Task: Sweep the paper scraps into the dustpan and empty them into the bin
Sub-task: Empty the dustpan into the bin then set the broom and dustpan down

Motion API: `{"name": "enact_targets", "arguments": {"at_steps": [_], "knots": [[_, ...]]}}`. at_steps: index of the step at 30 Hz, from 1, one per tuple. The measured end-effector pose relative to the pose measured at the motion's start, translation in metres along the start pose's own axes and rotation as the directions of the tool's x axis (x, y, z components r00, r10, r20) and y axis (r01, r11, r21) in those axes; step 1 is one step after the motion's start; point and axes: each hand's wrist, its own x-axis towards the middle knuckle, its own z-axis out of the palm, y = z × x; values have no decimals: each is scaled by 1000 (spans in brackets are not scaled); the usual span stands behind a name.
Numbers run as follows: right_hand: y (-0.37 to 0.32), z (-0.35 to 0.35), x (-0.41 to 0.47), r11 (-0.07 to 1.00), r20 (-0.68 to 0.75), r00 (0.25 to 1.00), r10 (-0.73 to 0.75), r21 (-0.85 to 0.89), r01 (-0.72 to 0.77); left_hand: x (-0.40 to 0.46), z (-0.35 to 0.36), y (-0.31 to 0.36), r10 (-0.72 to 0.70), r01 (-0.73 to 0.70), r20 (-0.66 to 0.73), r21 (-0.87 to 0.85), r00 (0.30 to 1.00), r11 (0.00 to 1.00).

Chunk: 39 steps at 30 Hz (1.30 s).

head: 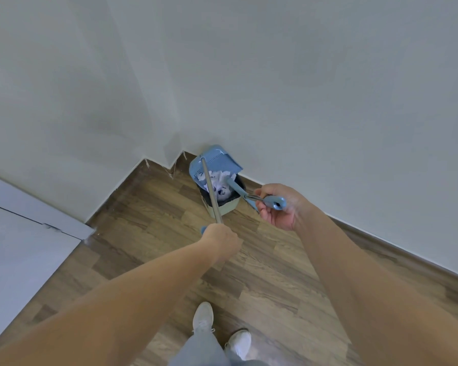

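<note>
A blue dustpan is tipped up over a pale green bin with a dark liner, which stands on the floor against the wall. White paper scraps lie at the dustpan's mouth and in the bin's opening. My left hand is shut on the dustpan's long metal pole. My right hand grips the blue end of the broom handle; the broom's shaft reaches down into the bin's opening, and its head is hidden there.
The bin stands near a corner of white walls on a wood-pattern floor. A white door or panel lies at the left. My two feet in white shoes are at the bottom centre.
</note>
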Motion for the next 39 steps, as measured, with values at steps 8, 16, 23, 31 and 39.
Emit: {"name": "enact_targets", "arguments": {"at_steps": [8,16,23,31,39], "knots": [[-2,10,-3,999,18,1000,7,-32,-6,0,8,-1,-15,15,-11,-20,1000,1000],[4,20,4,980,-23,1000,4,-199,-8,3,3,-7,4,-2,-30,79,1000,997],[-1,13,5,987,-28,1000,-11,-162,7,8,-21,-57,-138,115,-122,-175,983,978],[-38,22,-9,994,1,996,-90,-64,90,-9,-73,-142,-438,131,-270,-709,858,693],[-75,46,-24,987,31,989,-145,72,143,-41,-93,-194,-699,-29,-110,-992,707,126]]}}
